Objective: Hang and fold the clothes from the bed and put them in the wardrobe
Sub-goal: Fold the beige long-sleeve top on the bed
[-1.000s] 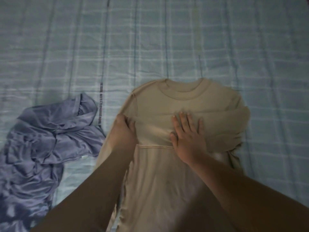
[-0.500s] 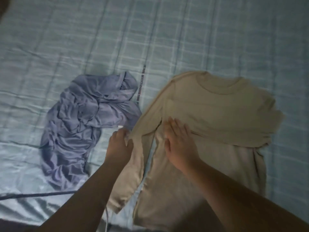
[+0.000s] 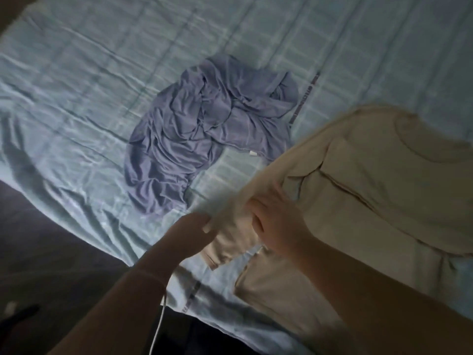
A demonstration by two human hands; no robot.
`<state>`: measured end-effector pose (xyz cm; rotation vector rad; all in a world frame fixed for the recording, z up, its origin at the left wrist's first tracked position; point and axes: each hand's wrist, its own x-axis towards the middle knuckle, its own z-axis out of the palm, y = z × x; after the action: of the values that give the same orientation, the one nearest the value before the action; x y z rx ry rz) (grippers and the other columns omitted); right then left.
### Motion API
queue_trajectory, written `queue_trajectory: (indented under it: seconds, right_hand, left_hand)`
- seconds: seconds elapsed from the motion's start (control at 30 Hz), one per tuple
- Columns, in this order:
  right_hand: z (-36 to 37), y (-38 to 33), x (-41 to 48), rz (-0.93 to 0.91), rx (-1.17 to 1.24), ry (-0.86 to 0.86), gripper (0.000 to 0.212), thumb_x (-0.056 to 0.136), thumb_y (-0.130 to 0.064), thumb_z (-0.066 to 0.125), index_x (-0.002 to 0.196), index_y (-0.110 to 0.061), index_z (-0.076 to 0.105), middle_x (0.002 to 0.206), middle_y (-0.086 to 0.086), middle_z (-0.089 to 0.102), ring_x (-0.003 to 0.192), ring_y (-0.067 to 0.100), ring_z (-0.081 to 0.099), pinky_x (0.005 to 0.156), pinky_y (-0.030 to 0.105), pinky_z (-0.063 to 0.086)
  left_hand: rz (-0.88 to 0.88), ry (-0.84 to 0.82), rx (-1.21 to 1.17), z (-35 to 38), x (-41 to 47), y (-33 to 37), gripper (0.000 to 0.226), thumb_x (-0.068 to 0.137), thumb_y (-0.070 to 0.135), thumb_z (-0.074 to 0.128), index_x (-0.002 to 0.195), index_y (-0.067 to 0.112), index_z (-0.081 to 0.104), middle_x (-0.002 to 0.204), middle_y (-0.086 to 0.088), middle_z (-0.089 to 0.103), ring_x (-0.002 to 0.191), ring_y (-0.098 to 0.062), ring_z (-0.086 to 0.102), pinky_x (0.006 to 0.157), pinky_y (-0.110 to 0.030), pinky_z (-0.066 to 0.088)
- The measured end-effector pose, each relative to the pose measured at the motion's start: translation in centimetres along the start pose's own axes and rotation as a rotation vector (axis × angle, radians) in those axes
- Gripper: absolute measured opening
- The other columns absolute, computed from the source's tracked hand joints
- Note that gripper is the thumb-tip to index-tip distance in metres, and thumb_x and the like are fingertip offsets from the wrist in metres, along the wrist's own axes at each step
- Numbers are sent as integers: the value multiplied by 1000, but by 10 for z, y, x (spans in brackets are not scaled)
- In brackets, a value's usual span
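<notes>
A beige long-sleeved shirt (image 3: 378, 180) lies front-up on the bed, its right sleeve folded across the chest. Its left sleeve (image 3: 230, 242) stretches toward the bed's near edge. My left hand (image 3: 190, 233) pinches that sleeve near its cuff end. My right hand (image 3: 276, 224) lies on the same sleeve higher up, fingers curled over the cloth where it meets the body. A crumpled blue-violet garment (image 3: 204, 124) lies loose on the bed to the left of the shirt, apart from both hands.
The bed carries a pale blue checked sheet (image 3: 76, 85), wrinkled at the left. Its near edge runs diagonally from the left to the bottom middle, with dark floor (image 3: 51, 252) below. A thin white cable (image 3: 160, 321) hangs by my left forearm.
The view has swung left and tilted. Both hands slid down the beige shirt's left sleeve toward the cuff, drawing it out from the body toward the bed's edge.
</notes>
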<state>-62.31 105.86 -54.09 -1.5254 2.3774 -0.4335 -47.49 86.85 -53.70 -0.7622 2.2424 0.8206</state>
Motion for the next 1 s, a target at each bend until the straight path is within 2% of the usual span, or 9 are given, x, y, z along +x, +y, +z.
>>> queue_trajectory:
  seconds: [0.07, 0.13, 0.3, 0.37, 0.43, 0.57, 0.67, 0.87, 1.0]
  right_hand:
    - [-1, -5, 10, 60, -23, -10, 20, 89, -23, 48, 100, -20, 65, 97, 0, 63, 95, 24, 57, 109, 44, 33]
    - [0, -9, 20, 126, -45, -29, 27, 93, -28, 43, 109, -20, 63, 109, 1, 64, 99, 25, 57, 100, 39, 39]
    - [1, -28, 53, 305, -114, -111, 47, 100, -34, 29, 141, -18, 46, 146, 7, 47, 134, 32, 42, 102, 51, 37]
    - [-4, -42, 70, 384, -141, -122, 51, 101, -38, 27, 147, -20, 36, 152, 7, 40, 138, 35, 36, 105, 56, 33]
    - [-11, -54, 88, 449, -130, -92, 54, 101, -40, 27, 152, -23, 24, 157, 6, 31, 143, 34, 29, 108, 61, 29]
    - [-29, -68, 124, 539, -54, 86, 58, 103, -42, 22, 157, -22, 14, 162, 8, 19, 147, 33, 21, 114, 57, 24]
    - [-26, -69, 149, 550, -74, 117, 59, 102, -43, 22, 157, -22, 13, 163, 7, 16, 147, 32, 20, 114, 56, 21]
    - [22, -38, 172, 559, -132, -158, 61, 100, -44, 17, 157, -28, 4, 165, 4, 8, 151, 27, 6, 116, 64, 9]
    - [36, -34, 177, 584, -142, -157, 67, 96, -45, 22, 157, -24, 4, 165, 9, 8, 151, 33, 5, 114, 67, 11]
  left_hand:
    - [42, 40, -234, -22, -4, -2, 25, 80, 48, 64, 81, 23, 63, 76, 6, 63, 72, -8, 59, 68, -26, 40]
    - [32, 63, -433, -46, -2, -8, 24, 84, 32, 73, 70, 20, 59, 59, 9, 58, 53, -2, 51, 56, -20, 40]
    - [40, 97, -912, -111, 11, -28, 15, 82, 9, 74, 90, 3, 63, 69, -3, 58, 63, -20, 53, 51, -26, 46]
    - [50, 60, -1117, -136, 15, -31, 21, 82, 13, 70, 97, 2, 60, 77, -11, 58, 65, -28, 57, 54, -35, 51]
    - [112, 110, -1188, -158, 19, -31, 11, 88, 16, 64, 96, 10, 59, 83, -12, 59, 68, -28, 60, 55, -37, 53]
    - [286, 396, -1139, -193, 23, -22, 4, 100, 21, 54, 99, 17, 55, 78, 0, 56, 59, -11, 53, 48, -25, 45]
    - [263, 655, -811, -202, 40, -18, 9, 102, 18, 48, 98, 24, 54, 76, 7, 56, 61, -9, 54, 49, -25, 46]
    - [-79, 520, -517, -179, 109, -45, 9, 96, 29, 46, 100, 22, 50, 88, -4, 59, 89, -32, 60, 77, -38, 46]
    - [-88, 526, -424, -170, 122, -50, 6, 96, 20, 43, 92, 17, 41, 86, -6, 53, 81, -26, 51, 71, -33, 33]
